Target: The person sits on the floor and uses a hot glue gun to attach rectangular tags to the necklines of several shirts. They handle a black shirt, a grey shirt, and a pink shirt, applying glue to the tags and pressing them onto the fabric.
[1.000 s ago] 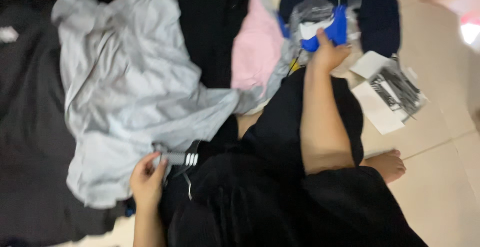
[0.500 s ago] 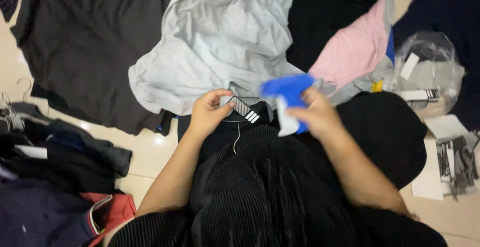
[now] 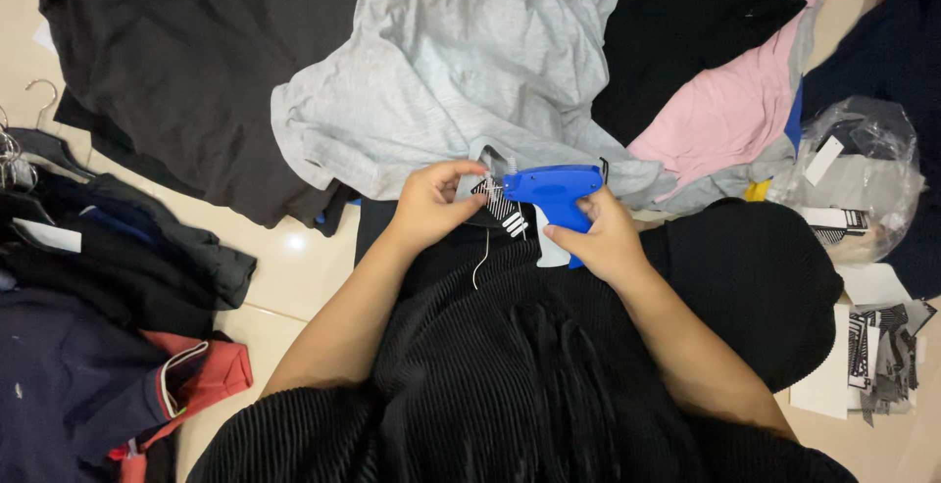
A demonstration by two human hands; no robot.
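Blue plastic tagging gun (image 3: 554,192), pistol-shaped with a pale trigger, sits in the grip of the right hand (image 3: 600,238): the fingers are curled shut around its handle and the needle end points left. That needle tip meets the edge of a light grey cotton garment (image 3: 461,72), right where the left hand (image 3: 431,204) pinches the fabric together with a small black card tag with white stripes (image 3: 502,211). The left grip is closed too, thumb and forefinger pressed on cloth and tag; a thin pale string (image 3: 482,258) hangs down from the tag over the person's lap. Both forearms come up from a black ribbed skirt or dress (image 3: 510,385) that covers the lap.

Beyond the hands, the grey garment spreads up and across the tiled floor (image 3: 294,258). A large black garment (image 3: 186,72) lies to its left, another black piece (image 3: 686,42) and a pink garment (image 3: 735,111) lie to its right. Far right, a crumpled clear plastic bag (image 3: 863,179) holds folded grey cloth and a tag, and a loose heap of black-and-white card tags (image 3: 872,346) lies on the floor below it. At the left edge lie a pile of dark clothes (image 3: 108,258), a navy garment with a red collar (image 3: 118,385) and wire hangers (image 3: 24,120).
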